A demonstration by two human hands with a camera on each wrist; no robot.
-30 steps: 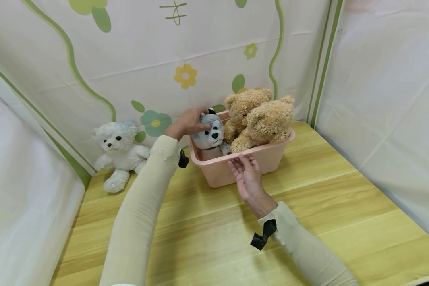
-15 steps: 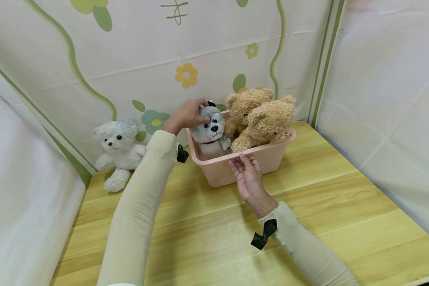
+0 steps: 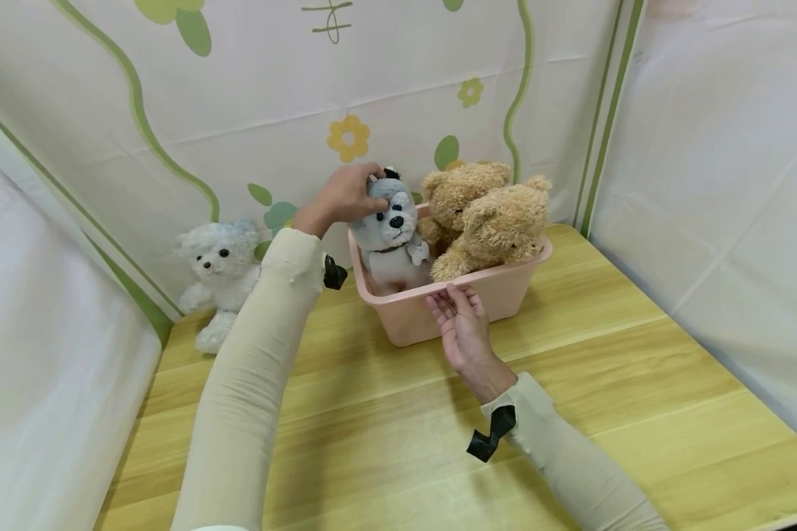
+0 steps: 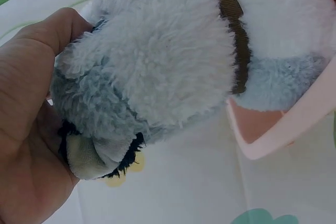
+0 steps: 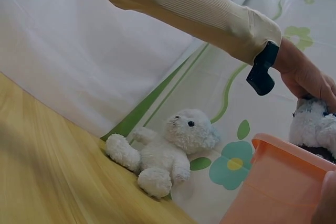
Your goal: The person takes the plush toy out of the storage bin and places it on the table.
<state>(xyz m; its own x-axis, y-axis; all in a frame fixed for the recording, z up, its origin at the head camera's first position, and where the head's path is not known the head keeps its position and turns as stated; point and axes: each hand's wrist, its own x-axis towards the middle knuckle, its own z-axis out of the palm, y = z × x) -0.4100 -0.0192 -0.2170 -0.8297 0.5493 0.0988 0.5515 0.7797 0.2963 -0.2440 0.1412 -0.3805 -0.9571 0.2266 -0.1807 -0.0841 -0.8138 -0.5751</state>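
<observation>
A grey and white plush dog (image 3: 396, 217) with a dark collar is upright at the left end of a pink plastic bin (image 3: 408, 321), its lower body inside. My left hand (image 3: 345, 195) grips the dog's head from above and behind; in the left wrist view the thumb lies across the face of the plush dog (image 4: 157, 61). At the bin's near side, my right hand (image 3: 465, 328) holds the front rim, palm up, thumb at the edge and fingers beneath. Two tan teddy bears (image 3: 498, 221) sit in the right part of the bin, beside the dog.
A white plush toy (image 3: 219, 273) sits at the table's back left, partly behind the left sleeve; the right wrist view shows the whole white plush (image 5: 165, 153). The wooden table (image 3: 372, 442) meets a flower-printed curtain (image 3: 272, 96) at the back, with white sheets at both sides.
The left hand has raised the plush dog, so more of its body shows above the bin's rim. The right hand stays on the front rim.
</observation>
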